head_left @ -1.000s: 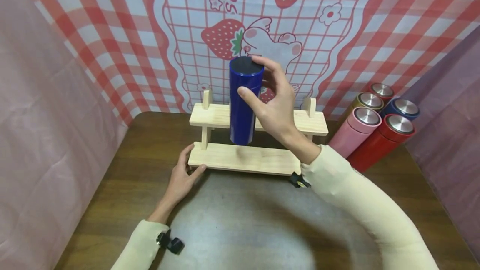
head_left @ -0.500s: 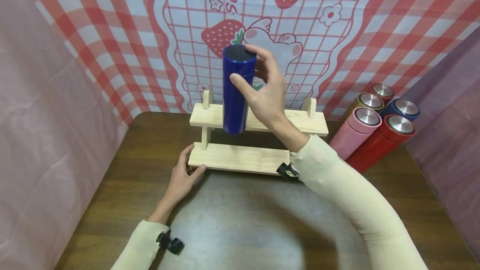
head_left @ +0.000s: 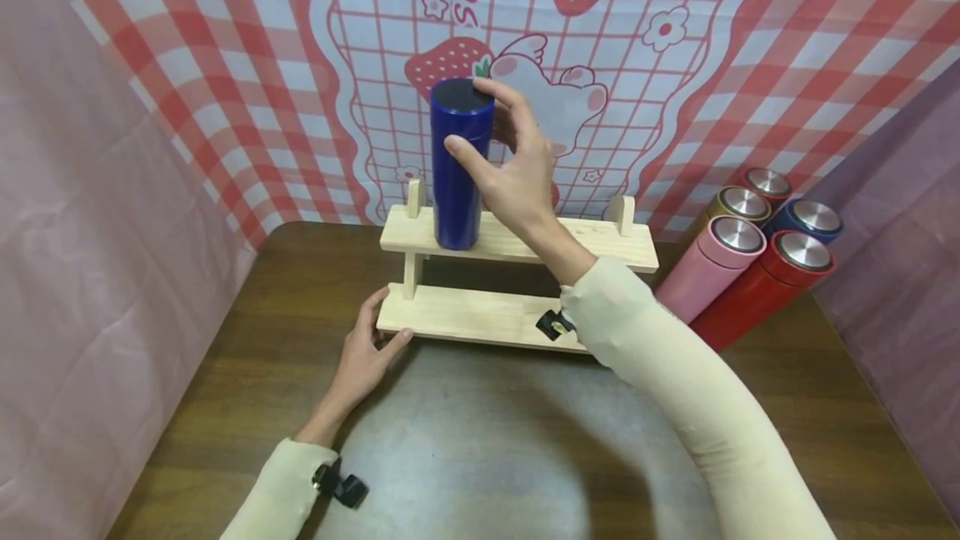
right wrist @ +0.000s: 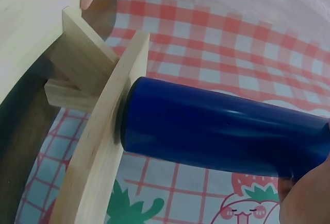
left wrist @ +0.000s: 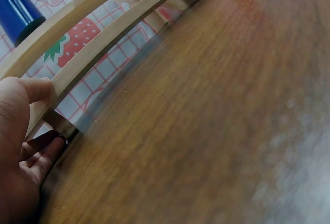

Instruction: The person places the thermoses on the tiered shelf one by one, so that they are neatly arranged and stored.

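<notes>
Bottle point(head_left: 453, 182), glossy blue cylinder, dark-topped: gripped upright near its top by the right hand point(head_left: 517, 171), from the right; base located on or just over the left part of the far tier point(head_left: 609, 247). Rack point(head_left: 498, 242), pale grained wood, two-tiered: left end of the near tier point(head_left: 467, 315) pinched by the left hand point(head_left: 365, 358). Flasks point(head_left: 716, 258), metallic-lidded, cylindrical: grouped at right.

From my end I see the blue bottle point(head_left: 453, 198) as glossy and smooth, metal or plastic, can't tell; its dark end point(head_left: 453, 96) reads matt. Stand point(head_left: 480, 312): pale bare wood, smooth, fine grain. Table point(head_left: 225, 365): brown wood-grain top, semi-gloss, I get glare mid-surface. Red bottle point(head_left: 753, 294) and pink bottle point(head_left: 699, 273): smooth, some sheen; lids point(head_left: 804, 250) shiny metal. Backdrop point(head_left: 247, 65): printed cloth, matt. Curtain point(head_left: 97, 190): thin creased cloth, slight sheen. Sleeve point(head_left: 675, 373): matt fabric.
</notes>
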`<state>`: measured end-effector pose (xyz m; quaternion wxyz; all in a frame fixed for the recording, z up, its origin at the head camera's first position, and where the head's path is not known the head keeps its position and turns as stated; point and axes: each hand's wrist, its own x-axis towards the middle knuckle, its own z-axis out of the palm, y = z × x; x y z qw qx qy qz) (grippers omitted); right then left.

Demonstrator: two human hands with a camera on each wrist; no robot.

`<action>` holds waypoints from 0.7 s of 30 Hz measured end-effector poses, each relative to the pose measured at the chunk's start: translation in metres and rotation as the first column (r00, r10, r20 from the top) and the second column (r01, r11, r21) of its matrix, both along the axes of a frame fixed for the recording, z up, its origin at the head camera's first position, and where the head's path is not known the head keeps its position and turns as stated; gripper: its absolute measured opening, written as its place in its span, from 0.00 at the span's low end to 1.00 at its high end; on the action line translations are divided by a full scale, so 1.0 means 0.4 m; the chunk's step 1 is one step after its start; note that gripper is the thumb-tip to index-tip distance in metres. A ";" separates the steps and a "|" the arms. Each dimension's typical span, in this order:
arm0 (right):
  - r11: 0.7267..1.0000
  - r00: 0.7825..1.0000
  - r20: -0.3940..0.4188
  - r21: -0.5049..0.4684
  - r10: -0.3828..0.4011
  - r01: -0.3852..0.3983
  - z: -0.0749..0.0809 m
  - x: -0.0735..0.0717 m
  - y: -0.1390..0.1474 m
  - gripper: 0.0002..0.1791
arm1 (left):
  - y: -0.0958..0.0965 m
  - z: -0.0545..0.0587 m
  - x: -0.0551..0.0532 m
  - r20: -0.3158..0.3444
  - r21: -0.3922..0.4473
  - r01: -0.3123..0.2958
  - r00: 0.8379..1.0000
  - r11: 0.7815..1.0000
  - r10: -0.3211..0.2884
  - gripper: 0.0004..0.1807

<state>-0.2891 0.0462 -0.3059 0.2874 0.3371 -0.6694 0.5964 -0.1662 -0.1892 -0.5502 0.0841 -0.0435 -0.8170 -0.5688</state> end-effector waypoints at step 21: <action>0.998 0.997 0.071 -0.058 -0.002 0.006 -0.016 -0.030 -0.031 0.35 | 0.017 0.042 0.012 0.060 0.034 0.009 0.998 0.999 -0.011 0.47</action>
